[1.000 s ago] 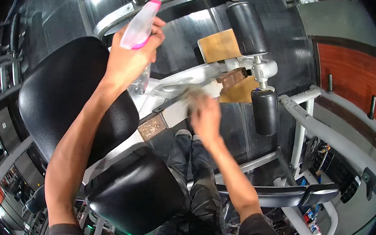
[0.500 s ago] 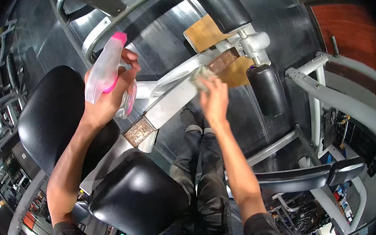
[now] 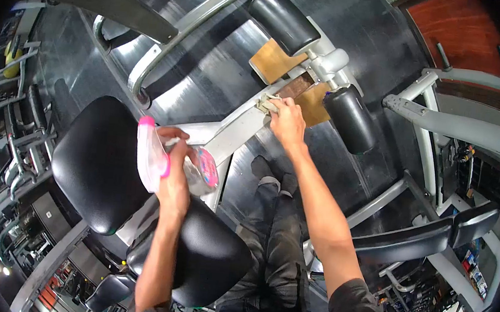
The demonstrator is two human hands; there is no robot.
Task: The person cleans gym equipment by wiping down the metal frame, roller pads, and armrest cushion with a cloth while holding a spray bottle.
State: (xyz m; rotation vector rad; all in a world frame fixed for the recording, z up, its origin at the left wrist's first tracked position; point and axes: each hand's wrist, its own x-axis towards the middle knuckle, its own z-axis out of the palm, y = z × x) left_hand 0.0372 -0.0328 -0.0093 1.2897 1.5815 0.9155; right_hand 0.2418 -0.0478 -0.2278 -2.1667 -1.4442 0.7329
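Note:
My left hand (image 3: 175, 173) is wrapped round a clear spray bottle (image 3: 149, 155) with a pink nozzle and a pink label, held above the black seat pad (image 3: 204, 254). My right hand (image 3: 288, 122) pinches a pale, crumpled cloth (image 3: 266, 102) and presses it on the silver metal beam (image 3: 234, 127) of a gym machine. Just beyond the cloth, a rusty brown section (image 3: 296, 86) of the beam shows. Two black foam rollers, an upper one (image 3: 284, 22) and a lower one (image 3: 351, 119), sit at the beam's far end.
A black backrest pad (image 3: 99, 162) stands at the left. Wooden plates (image 3: 274, 61) lie beneath the beam's far end. Another machine with a grey frame (image 3: 464, 119) and a black bench pad (image 3: 404, 238) is at the right. My legs and feet (image 3: 267, 169) are below.
My left hand and the spray bottle have moved right and down, over the seat, and the bottle has turned. My right hand keeps the cloth on the beam. The view has shifted slightly.

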